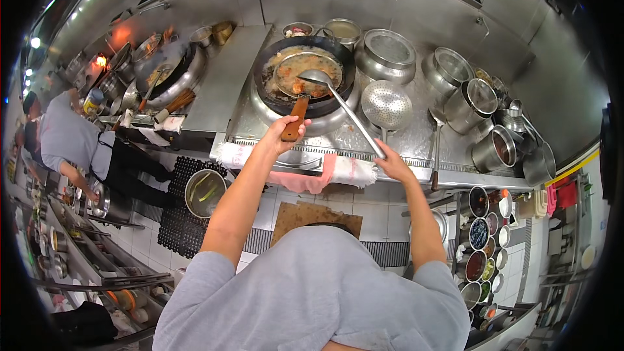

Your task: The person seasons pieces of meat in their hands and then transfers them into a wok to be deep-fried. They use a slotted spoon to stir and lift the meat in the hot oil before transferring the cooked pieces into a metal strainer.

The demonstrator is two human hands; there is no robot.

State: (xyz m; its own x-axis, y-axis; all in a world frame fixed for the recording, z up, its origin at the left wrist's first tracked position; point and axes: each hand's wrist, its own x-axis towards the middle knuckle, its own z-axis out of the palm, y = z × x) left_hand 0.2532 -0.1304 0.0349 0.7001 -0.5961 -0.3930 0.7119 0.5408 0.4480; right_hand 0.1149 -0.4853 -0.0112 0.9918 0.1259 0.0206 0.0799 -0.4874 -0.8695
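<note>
My left hand [286, 131] grips the wooden handle [297, 119] of a round strainer [336, 66] that sits in the bubbling oil of a black wok [263, 61]. Browned food pieces [298, 88] lie in the strainer. With my right hand [391, 161] I hold the long metal handle of a ladle [316, 76], its bowl over the strainer. A perforated skimmer [386, 105] rests on the steel stove top to the right of the wok. Folded towels [353, 168] hang along the stove's front edge.
Behind the wok stand a bowl of food [298, 29] and a pot of liquid [342, 30]. Lidded pots [390, 48], a wok spatula [437, 141] and stacked pots [493, 148] stand or lie to the right. At left, another person [80, 131] works near a smoking wok [163, 75]. A pot [205, 193] sits low at left.
</note>
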